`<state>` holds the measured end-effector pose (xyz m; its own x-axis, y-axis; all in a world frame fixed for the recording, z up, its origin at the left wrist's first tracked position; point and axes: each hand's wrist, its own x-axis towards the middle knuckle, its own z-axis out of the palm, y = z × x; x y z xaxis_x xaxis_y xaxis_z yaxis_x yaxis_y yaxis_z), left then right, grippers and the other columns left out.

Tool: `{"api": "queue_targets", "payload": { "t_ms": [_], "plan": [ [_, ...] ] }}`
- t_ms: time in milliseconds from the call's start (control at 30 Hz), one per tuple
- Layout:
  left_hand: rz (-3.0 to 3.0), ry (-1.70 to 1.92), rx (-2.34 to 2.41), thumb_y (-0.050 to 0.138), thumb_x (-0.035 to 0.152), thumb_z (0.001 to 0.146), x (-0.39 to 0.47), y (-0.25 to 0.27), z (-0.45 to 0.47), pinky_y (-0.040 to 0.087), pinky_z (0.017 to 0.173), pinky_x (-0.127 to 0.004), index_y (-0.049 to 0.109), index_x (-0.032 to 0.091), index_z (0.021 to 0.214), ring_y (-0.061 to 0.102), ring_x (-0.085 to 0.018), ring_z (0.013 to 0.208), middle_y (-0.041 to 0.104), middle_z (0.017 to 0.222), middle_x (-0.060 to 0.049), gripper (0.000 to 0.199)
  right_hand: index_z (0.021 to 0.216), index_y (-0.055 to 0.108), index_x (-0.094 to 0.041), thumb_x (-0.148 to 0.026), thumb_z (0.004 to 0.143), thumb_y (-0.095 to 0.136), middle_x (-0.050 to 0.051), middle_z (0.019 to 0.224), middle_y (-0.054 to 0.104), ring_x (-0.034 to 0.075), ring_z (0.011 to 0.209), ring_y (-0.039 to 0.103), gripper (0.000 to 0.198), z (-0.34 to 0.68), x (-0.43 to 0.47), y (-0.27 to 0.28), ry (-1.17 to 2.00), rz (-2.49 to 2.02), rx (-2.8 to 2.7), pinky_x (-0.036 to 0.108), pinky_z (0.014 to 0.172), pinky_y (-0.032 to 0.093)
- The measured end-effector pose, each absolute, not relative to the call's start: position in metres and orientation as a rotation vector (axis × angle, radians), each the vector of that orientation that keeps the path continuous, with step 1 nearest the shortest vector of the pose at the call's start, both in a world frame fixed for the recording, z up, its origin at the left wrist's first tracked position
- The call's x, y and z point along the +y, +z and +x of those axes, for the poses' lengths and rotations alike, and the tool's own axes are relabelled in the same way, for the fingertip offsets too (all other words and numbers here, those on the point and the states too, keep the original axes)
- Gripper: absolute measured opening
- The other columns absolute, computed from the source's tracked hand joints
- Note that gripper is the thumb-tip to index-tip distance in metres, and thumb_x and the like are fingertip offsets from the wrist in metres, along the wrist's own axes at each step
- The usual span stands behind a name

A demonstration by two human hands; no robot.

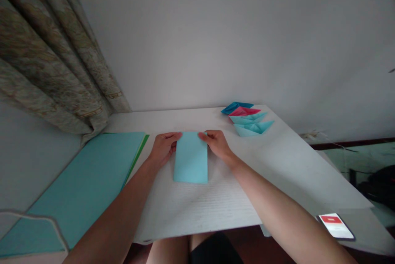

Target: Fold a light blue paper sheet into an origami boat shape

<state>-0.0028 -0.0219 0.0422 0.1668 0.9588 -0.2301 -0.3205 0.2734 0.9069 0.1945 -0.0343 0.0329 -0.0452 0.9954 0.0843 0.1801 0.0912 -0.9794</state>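
Note:
A light blue sheet of paper point(191, 159), rectangular and apparently folded, is held between my two hands just over the white table. My left hand point(163, 148) pinches its far left corner, thumb on top and fingers behind. At the far right corner my right hand point(217, 142) grips it the same way, with the fingers partly hidden under the paper. The near edge of the paper hangs loose toward me.
Several folded paper boats point(251, 128), light blue, pink and dark blue, stand in a row at the back right. Large coloured sheets point(92, 173) lie stacked at left, with a white cable point(37, 217) across them. A phone point(335, 226) lies near the right front edge.

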Motion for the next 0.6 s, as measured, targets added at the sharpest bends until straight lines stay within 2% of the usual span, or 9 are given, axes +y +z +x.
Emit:
{"api": "queue_targets", "payload": {
  "t_ms": [133,233,400,500,600],
  "plan": [
    [0.854,1.053,1.003,0.08,0.025,0.062,-0.021,0.038,-0.003,0.053,0.057,-0.029,0.071,0.009,0.072,0.064,-0.016,0.057,0.07,0.065,-0.008,0.02,0.077,0.072,-0.017,-0.044,0.076,0.061,0.002,0.062,0.061,0.013,0.055,0.047,0.029,0.194,-0.035,0.036,0.867,-1.398,-1.582,0.025,0.052,0.032],
    [0.886,1.056,1.056,0.079,0.028,0.061,-0.02,0.033,-0.003,0.048,0.051,-0.026,0.071,0.011,0.069,0.059,-0.014,0.051,0.066,0.059,-0.004,0.021,0.074,0.073,-0.018,-0.032,0.078,0.058,0.002,0.064,0.064,0.013,0.057,0.049,0.02,0.193,-0.038,0.041,0.719,-1.454,-1.739,0.025,0.056,0.034],
    [1.158,0.992,1.135,0.075,0.035,0.064,-0.023,0.033,-0.006,0.034,0.044,-0.021,0.07,0.012,0.063,0.046,-0.009,0.043,0.057,0.05,0.001,0.024,0.061,0.064,-0.017,-0.026,0.075,0.059,-0.001,0.056,0.054,0.011,0.055,0.046,0.017,0.195,-0.041,0.041,1.014,-1.364,-1.912,0.023,0.053,0.032],
    [1.312,0.84,1.071,0.072,0.037,0.067,-0.027,0.037,-0.006,0.029,0.044,-0.021,0.07,0.013,0.06,0.041,-0.009,0.044,0.054,0.049,0.002,0.025,0.06,0.059,-0.017,-0.036,0.078,0.059,-0.003,0.054,0.045,0.01,0.053,0.039,0.027,0.195,-0.042,0.038,1.156,-1.277,-2.009,0.023,0.049,0.025],
    [1.439,0.73,0.999,0.069,0.037,0.069,-0.029,0.037,-0.004,0.027,0.046,-0.021,0.068,0.013,0.058,0.039,-0.009,0.047,0.052,0.05,0.002,0.026,0.054,0.051,-0.018,-0.043,0.082,0.055,-0.004,0.053,0.035,0.009,0.052,0.033,0.038,0.193,-0.043,0.035,1.138,-1.241,-2.012,0.024,0.048,0.02]
  ]
}}
